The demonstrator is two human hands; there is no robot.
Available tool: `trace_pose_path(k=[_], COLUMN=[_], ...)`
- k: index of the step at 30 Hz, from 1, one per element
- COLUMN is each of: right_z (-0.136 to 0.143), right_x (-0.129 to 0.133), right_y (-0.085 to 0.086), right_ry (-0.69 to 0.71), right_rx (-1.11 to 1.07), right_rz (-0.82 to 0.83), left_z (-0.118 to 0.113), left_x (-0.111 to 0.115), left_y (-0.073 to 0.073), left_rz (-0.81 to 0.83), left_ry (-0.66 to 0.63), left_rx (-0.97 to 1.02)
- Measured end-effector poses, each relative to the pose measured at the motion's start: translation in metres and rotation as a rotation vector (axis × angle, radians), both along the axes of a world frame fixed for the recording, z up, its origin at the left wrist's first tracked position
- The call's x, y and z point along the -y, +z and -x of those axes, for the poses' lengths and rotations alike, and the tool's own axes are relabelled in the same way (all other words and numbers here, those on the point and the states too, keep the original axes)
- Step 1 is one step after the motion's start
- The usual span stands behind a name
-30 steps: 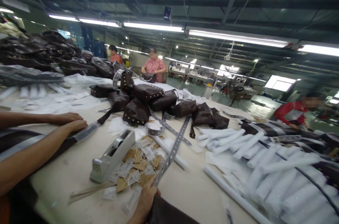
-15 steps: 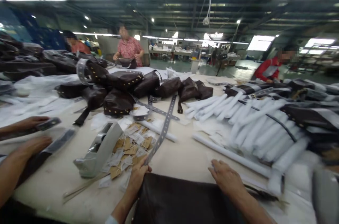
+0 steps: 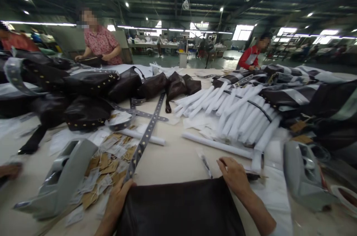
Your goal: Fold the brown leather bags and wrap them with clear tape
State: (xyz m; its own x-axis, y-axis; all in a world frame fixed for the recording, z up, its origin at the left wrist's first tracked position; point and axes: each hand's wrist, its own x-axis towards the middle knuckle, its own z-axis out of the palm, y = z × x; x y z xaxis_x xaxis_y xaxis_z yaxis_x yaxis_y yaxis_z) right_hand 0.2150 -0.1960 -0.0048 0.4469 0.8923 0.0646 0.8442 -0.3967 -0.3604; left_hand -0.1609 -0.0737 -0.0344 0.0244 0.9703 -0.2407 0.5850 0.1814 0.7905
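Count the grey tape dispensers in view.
2. One tape dispenser is left of the left hand, beside the tag pile; the second tape dispenser is right of the right hand. More could be hidden behind the bags.

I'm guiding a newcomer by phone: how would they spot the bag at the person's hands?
On the pale table, go to the near side. Between the left hand and the right hand is the dark brown bag. Unlike the bags heaped farther back, it has a hand at each upper corner.
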Motion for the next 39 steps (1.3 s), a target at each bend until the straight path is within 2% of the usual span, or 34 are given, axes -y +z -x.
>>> trace_pose_path(k=[2, 4, 6, 8, 10, 13, 15, 17, 20, 25, 27, 31, 35, 39], right_z=[-0.004, -0.005, -0.001, 0.005, 0.009, 0.008, 0.003, -0.004, -0.012, -0.018, -0.022, -0.027, -0.03, -0.033], right_x=[0.015, 0.034, 0.051, 0.059, 0.057, 0.042, 0.03, 0.019, 0.009, 0.003, 0.003, 0.005, 0.008, 0.01], right_y=[0.005, 0.006, 0.001, -0.008, -0.016, -0.023, -0.026, -0.031, -0.041, -0.055, -0.059, -0.071, -0.081, -0.085], right_ry=[-0.031, -0.087, -0.172, -0.244, -0.291, -0.325, -0.336, -0.326, -0.271, -0.081, -0.057, -0.076, -0.148, -0.054], right_rx=[-0.022, -0.071, -0.149, -0.262, -0.397, -0.504, -0.454, -0.349, -0.222, -0.147, -0.133, -0.133, -0.134, -0.051], right_rz=[-0.226, -0.306, -0.17, -0.022, 0.018, 0.005, 0.024, 0.018, 0.005, 0.149, 0.17, 0.103, 0.071, 0.059], left_z=[0.006, 0.015, 0.022, 0.025, 0.022, 0.007, -0.005, -0.014, -0.018, -0.015, -0.015, -0.014, -0.005, 0.004], left_x=[-0.003, -0.006, -0.009, -0.012, -0.01, 0.001, 0.009, 0.012, 0.01, 0.01, 0.012, 0.014, -0.001, -0.03], left_y=[-0.012, -0.026, -0.039, -0.044, -0.038, -0.013, 0.002, 0.009, 0.007, 0.005, 0.008, 0.013, 0.019, 0.028], left_rz=[-0.014, -0.041, -0.094, -0.156, -0.152, -0.041, -0.031, -0.037, -0.063, -0.083, -0.089, -0.125, -0.199, -0.231], left_ry=[-0.017, -0.011, -0.023, -0.061, -0.073, 0.032, 0.048, 0.022, 0.045, 0.032, 0.003, -0.014, 0.133, 0.239], left_rx=[-0.031, -0.054, -0.058, -0.04, -0.025, -0.025, 0.023, 0.081, 0.077, 0.037, 0.018, -0.048, -0.211, -0.35])
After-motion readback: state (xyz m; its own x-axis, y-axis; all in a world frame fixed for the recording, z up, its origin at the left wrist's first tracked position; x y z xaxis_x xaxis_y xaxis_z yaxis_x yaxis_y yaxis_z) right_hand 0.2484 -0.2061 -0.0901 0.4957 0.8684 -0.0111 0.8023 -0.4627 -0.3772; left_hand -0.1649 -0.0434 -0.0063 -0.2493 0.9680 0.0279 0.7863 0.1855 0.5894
